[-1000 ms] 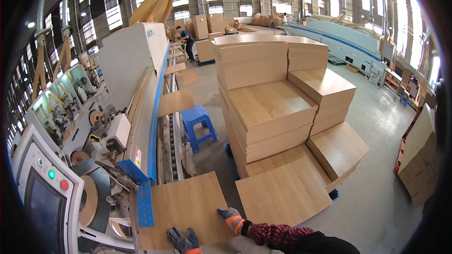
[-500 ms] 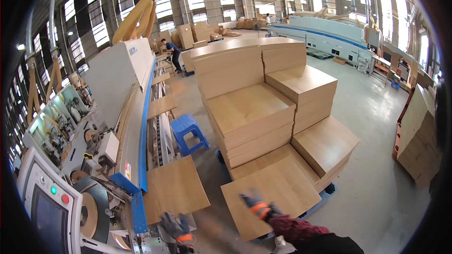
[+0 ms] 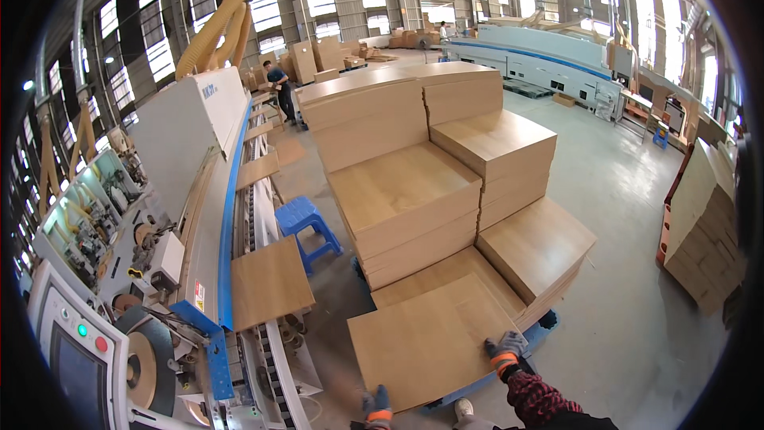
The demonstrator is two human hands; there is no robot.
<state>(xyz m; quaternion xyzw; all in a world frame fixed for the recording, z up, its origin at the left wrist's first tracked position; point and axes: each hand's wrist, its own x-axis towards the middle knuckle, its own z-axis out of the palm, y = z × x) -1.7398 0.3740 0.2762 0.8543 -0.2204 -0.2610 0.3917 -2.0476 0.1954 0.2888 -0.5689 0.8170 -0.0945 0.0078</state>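
A flat wood-grain panel (image 3: 422,342) lies askew on the low front part of a stack, its near end jutting toward me. At that panel's near left corner is my left hand (image 3: 377,406) in a grey glove with an orange band, fingers closed at the edge; its underside is hidden. My right hand (image 3: 507,346), gloved alike, grips the panel's right edge with fingertips on top. Left of these, another panel (image 3: 272,283) rests on the feed track of a long machine (image 3: 191,115), with neither hand on it.
Taller stacks of panels (image 3: 406,187) rise behind on a blue pallet (image 3: 541,334). A blue stool (image 3: 306,227) stands between stack and machine. A control screen (image 3: 79,366) is at lower left. A co-worker (image 3: 280,91) stands farther down the machine. Another panel pile (image 3: 700,231) is at right.
My left hand has left the panel on the machine and come right to the stack's panel. My right hand has moved to that panel's right edge. The machine's panel has advanced along the track.
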